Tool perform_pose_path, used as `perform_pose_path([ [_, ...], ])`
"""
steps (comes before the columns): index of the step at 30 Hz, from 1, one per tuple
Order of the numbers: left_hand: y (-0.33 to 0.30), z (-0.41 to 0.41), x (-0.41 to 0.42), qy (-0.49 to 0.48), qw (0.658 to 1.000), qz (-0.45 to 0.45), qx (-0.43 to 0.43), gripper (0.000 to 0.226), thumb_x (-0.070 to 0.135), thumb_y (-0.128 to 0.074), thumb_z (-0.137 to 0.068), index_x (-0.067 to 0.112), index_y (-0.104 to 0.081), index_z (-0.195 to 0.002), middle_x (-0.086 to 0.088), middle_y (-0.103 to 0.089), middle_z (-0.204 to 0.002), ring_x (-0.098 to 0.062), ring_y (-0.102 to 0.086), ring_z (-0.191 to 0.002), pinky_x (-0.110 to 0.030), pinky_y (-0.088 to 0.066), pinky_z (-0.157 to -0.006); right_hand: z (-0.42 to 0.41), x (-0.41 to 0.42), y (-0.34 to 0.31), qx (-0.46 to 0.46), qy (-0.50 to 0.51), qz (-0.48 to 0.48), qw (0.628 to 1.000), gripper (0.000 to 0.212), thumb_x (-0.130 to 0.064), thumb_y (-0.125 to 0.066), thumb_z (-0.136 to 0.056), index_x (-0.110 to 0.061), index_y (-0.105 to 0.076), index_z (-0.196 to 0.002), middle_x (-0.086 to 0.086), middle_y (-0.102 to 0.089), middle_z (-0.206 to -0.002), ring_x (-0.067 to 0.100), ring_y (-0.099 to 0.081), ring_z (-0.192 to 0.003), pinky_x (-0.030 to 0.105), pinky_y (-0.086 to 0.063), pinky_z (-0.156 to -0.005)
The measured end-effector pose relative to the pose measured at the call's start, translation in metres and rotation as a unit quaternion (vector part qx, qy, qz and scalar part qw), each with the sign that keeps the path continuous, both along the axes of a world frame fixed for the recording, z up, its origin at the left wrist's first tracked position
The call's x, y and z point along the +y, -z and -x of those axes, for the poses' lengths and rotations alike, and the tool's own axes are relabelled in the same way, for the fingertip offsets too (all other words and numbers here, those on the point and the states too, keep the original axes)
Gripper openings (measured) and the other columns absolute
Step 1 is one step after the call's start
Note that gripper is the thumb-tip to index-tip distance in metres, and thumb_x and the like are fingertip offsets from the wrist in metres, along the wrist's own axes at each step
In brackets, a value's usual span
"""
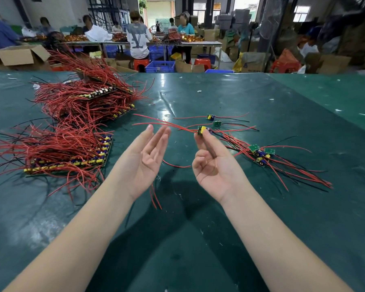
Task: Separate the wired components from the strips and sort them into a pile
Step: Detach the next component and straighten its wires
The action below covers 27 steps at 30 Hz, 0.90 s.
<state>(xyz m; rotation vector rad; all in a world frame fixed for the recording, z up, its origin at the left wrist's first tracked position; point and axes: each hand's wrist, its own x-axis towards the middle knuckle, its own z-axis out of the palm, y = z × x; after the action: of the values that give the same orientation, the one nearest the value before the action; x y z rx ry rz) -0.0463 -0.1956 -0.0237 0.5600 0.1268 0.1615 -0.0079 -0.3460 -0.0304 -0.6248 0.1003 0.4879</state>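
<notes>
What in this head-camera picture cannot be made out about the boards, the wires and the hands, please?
- Head view: how the right hand grips the wired component; the fingertips cover its lower part.
- The count of boards in the sorted pile; they overlap under red wires.
- The strips on the left; wires cover most of them.
- Markings on the two loose components: too small.
- The left hand is open, holding nothing.

Both forearms bare up to frame edge, no sleeves. left hand [146, 160], right hand [214, 163]: no gloves, rings, watch. Short nails.
</notes>
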Motion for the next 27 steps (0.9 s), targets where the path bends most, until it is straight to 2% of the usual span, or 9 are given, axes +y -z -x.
perform_pose_path([
  [4,0.006,-0.001,-0.014,0.014,0.98,-0.2,-0.014,0.026,0.022,-0.061,-0.085,0.013,-0.066,-0.11,-0.005,-0.07,-0.111,-0.014,-0.066,-0.104,-0.027,-0.051,-0.094,0.005,0.008,0.005,-0.021,-0.023,0.054,0.998,0.004,-0.021,-0.079,-0.072,-0.019,-0.076,-0.073,-0.003,-0.075,-0.09,0.002,-0.049,-0.042,0.012,-0.043,-0.041],
  [6,0.009,-0.001,-0.02,-0.005,0.971,-0.237,-0.03,0.026,0.019,-0.06,-0.084,0.01,-0.067,-0.107,-0.006,-0.071,-0.106,-0.014,-0.066,-0.101,-0.027,-0.05,-0.096,0.008,0.011,0.008,-0.052,-0.041,0.105,0.992,0.004,-0.023,-0.076,-0.079,-0.02,-0.077,-0.083,-0.005,-0.075,-0.095,0.001,-0.051,-0.045,0.012,-0.045,-0.045],
  [8,0.011,-0.002,-0.02,-0.035,0.969,-0.243,-0.033,0.017,0.011,-0.057,-0.089,0.005,-0.068,-0.1,-0.008,-0.073,-0.097,-0.015,-0.068,-0.093,-0.025,-0.054,-0.09,0.01,0.014,0.01,-0.086,-0.05,0.151,0.983,0.007,-0.024,-0.075,-0.081,-0.021,-0.078,-0.086,-0.005,-0.075,-0.096,0.001,-0.052,-0.047,0.012,-0.046,-0.047],
  [11,0.012,-0.003,-0.016,-0.064,0.971,-0.23,-0.012,0.014,0.007,-0.054,-0.094,0.003,-0.067,-0.096,-0.008,-0.075,-0.085,-0.014,-0.072,-0.081,-0.021,-0.056,-0.073,0.012,0.014,0.009,-0.126,-0.059,0.189,0.972,0.008,-0.026,-0.073,-0.083,-0.023,-0.08,-0.08,-0.005,-0.075,-0.088,0.003,-0.053,-0.049,0.014,-0.048,-0.049],
  [13,0.012,-0.003,-0.014,-0.068,0.972,-0.224,0.0,0.014,0.007,-0.053,-0.095,0.004,-0.066,-0.097,-0.006,-0.075,-0.082,-0.012,-0.072,-0.077,-0.019,-0.055,-0.068,0.012,0.014,0.008,-0.146,-0.058,0.203,0.967,0.013,-0.026,-0.071,-0.085,-0.023,-0.08,-0.076,-0.004,-0.074,-0.083,0.004,-0.055,-0.05,0.016,-0.049,-0.05],
  [17,0.012,-0.003,-0.013,-0.071,0.976,-0.208,0.0,0.014,0.007,-0.053,-0.095,0.003,-0.066,-0.097,-0.007,-0.075,-0.082,-0.013,-0.072,-0.079,-0.02,-0.056,-0.071,0.012,0.014,0.008,-0.191,-0.022,0.259,0.946,0.018,-0.027,-0.07,-0.086,-0.025,-0.079,-0.071,-0.004,-0.073,-0.077,0.006,-0.058,-0.051,0.017,-0.05,-0.054],
  [23,0.012,-0.004,-0.013,-0.076,0.976,-0.204,0.001,0.016,0.007,-0.051,-0.097,0.002,-0.066,-0.096,-0.007,-0.075,-0.081,-0.012,-0.072,-0.078,-0.017,-0.055,-0.069,0.011,0.014,0.01,-0.215,-0.004,0.288,0.933,0.013,-0.03,-0.071,-0.085,-0.022,-0.078,-0.077,-0.003,-0.073,-0.08,0.008,-0.058,-0.053,0.019,-0.05,-0.056],
  [25,0.011,-0.004,-0.012,-0.074,0.978,-0.196,0.007,0.015,0.007,-0.051,-0.097,0.002,-0.066,-0.096,-0.006,-0.075,-0.08,-0.01,-0.071,-0.075,-0.016,-0.055,-0.068,0.01,0.012,0.009,-0.202,-0.004,0.273,0.94,0.011,-0.03,-0.071,-0.084,-0.021,-0.076,-0.083,-0.001,-0.072,-0.082,0.009,-0.06,-0.054,0.019,-0.051,-0.056],
  [27,0.011,-0.004,-0.011,-0.071,0.977,-0.198,0.015,0.015,0.007,-0.052,-0.096,0.003,-0.066,-0.095,-0.006,-0.075,-0.079,-0.01,-0.071,-0.073,-0.015,-0.055,-0.066,0.007,0.01,0.007,-0.174,0.002,0.216,0.961,0.006,-0.023,-0.069,-0.086,-0.019,-0.071,-0.091,0.0,-0.073,-0.083,0.009,-0.062,-0.054,0.019,-0.052,-0.056],
])
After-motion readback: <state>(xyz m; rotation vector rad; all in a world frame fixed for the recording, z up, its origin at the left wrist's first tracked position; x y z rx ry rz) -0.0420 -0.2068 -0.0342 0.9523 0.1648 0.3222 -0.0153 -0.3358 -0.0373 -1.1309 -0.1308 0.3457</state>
